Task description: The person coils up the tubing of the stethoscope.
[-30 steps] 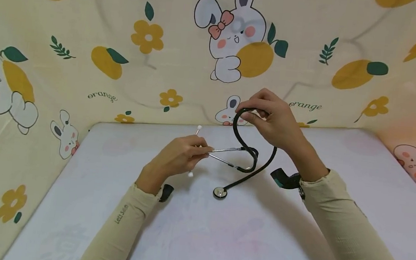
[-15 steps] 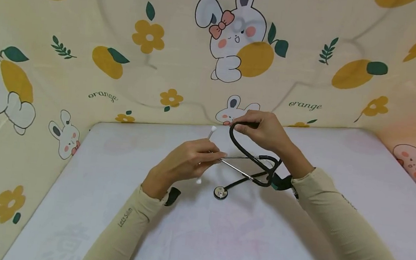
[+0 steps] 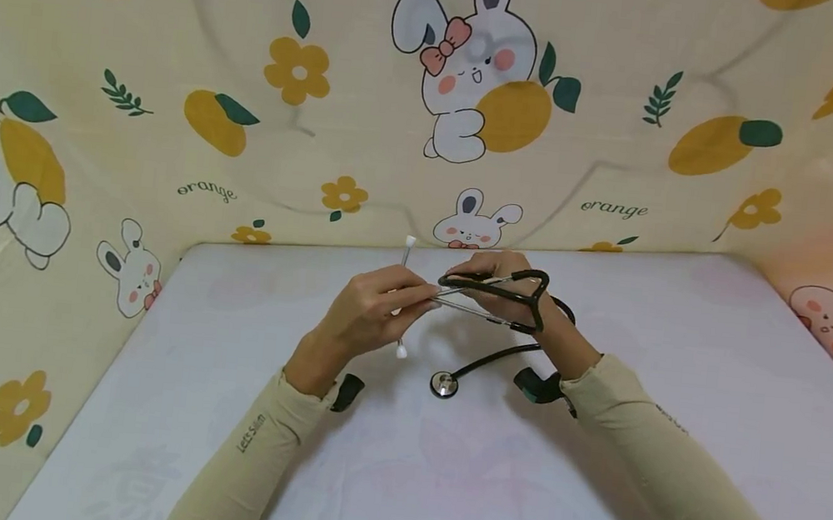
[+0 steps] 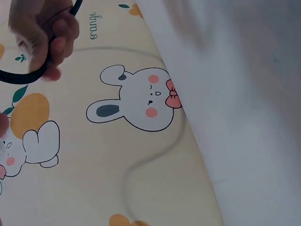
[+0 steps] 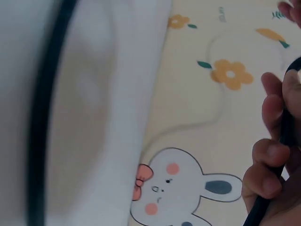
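In the head view my left hand (image 3: 377,311) pinches the metal ear tubes of a stethoscope (image 3: 537,305) where they cross, its white eartips (image 3: 411,242) poking out above and below the fingers. My right hand (image 3: 507,290) grips the black tubing, partly hidden behind the folded Y-shaped part. In the right wrist view the fingers (image 5: 270,155) curl round the tube (image 5: 288,125). The left wrist view shows the right hand (image 4: 44,40) with the tubing passing through it. Below the hands, the round silver chest piece (image 3: 444,384) lies on the white table.
A white-covered table (image 3: 396,476) spreads under both arms. Behind it hangs a cream cloth (image 3: 376,55) printed with rabbits, oranges and flowers. Black wrist-camera mounts (image 3: 538,386) stick out at both cuffs.
My right hand has come down and slightly left with the tubing, closer to my left hand. The left hand moved a little right; the Y part now overlaps the right hand. The chest piece stays put.
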`<state>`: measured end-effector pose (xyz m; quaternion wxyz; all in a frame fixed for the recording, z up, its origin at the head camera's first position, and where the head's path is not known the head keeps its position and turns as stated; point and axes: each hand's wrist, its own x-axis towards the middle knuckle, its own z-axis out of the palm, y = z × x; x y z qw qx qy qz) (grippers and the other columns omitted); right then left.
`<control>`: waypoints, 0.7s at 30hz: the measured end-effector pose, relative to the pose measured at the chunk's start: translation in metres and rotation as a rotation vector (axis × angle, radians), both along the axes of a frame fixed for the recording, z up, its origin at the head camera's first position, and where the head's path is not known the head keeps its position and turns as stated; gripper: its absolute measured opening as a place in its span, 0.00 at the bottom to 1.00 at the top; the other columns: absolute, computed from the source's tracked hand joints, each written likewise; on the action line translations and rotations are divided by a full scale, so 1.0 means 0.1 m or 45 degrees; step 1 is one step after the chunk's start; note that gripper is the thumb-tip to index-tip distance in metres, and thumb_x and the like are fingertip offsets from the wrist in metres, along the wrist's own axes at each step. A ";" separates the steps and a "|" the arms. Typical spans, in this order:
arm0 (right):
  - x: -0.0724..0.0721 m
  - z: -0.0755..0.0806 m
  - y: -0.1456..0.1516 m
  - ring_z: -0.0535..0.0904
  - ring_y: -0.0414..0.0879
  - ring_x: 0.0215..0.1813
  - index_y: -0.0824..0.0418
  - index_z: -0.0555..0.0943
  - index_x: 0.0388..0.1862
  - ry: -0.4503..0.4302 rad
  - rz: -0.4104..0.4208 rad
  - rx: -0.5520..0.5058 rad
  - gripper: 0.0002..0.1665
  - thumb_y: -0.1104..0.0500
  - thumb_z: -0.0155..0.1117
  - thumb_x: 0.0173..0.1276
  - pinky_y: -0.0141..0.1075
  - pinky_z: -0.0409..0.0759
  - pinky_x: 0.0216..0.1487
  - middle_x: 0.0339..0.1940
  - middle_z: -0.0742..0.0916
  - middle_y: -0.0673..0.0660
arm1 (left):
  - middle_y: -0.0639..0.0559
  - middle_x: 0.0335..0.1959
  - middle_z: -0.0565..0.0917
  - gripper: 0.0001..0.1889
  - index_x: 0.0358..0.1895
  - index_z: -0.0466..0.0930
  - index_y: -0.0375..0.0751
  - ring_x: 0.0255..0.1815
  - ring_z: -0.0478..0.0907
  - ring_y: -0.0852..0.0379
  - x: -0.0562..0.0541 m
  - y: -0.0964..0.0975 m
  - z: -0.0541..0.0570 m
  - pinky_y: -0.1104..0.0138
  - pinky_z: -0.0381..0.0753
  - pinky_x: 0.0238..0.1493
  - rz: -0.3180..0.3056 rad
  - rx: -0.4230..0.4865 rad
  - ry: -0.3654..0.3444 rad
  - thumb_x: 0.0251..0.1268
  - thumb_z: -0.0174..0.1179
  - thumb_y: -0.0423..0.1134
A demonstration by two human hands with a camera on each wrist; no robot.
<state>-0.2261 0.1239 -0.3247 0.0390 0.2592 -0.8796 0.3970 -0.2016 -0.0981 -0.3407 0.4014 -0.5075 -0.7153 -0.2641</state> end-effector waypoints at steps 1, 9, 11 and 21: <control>0.01 -0.03 0.00 0.78 0.43 0.32 0.63 0.89 0.39 0.012 0.001 0.031 0.10 0.57 0.69 0.67 0.32 0.72 0.33 0.31 0.89 0.57 | 0.47 0.30 0.86 0.09 0.36 0.90 0.33 0.28 0.83 0.58 0.00 0.00 0.00 0.73 0.81 0.30 0.025 0.022 -0.010 0.50 0.74 0.29; 0.08 -0.28 0.00 0.78 0.43 0.35 0.54 0.91 0.38 0.176 -0.030 0.132 0.08 0.52 0.71 0.66 0.36 0.75 0.36 0.33 0.89 0.51 | 0.46 0.28 0.87 0.09 0.38 0.90 0.32 0.25 0.83 0.56 0.00 0.01 -0.01 0.71 0.81 0.26 0.242 0.129 -0.125 0.53 0.74 0.31; 0.12 -0.31 -0.01 0.83 0.46 0.38 0.54 0.91 0.38 0.306 -0.036 0.181 0.10 0.51 0.71 0.65 0.39 0.80 0.40 0.37 0.91 0.52 | 0.46 0.27 0.87 0.09 0.37 0.90 0.32 0.24 0.82 0.56 0.00 0.01 -0.01 0.71 0.81 0.25 0.285 0.149 -0.132 0.53 0.74 0.32; 0.36 -0.29 -0.10 0.78 0.43 0.30 0.56 0.90 0.44 0.536 -0.011 0.315 0.14 0.51 0.70 0.66 0.35 0.76 0.32 0.29 0.87 0.47 | 0.48 0.25 0.84 0.05 0.36 0.90 0.33 0.24 0.80 0.55 -0.02 0.02 -0.05 0.68 0.82 0.28 0.454 0.090 -0.072 0.57 0.71 0.31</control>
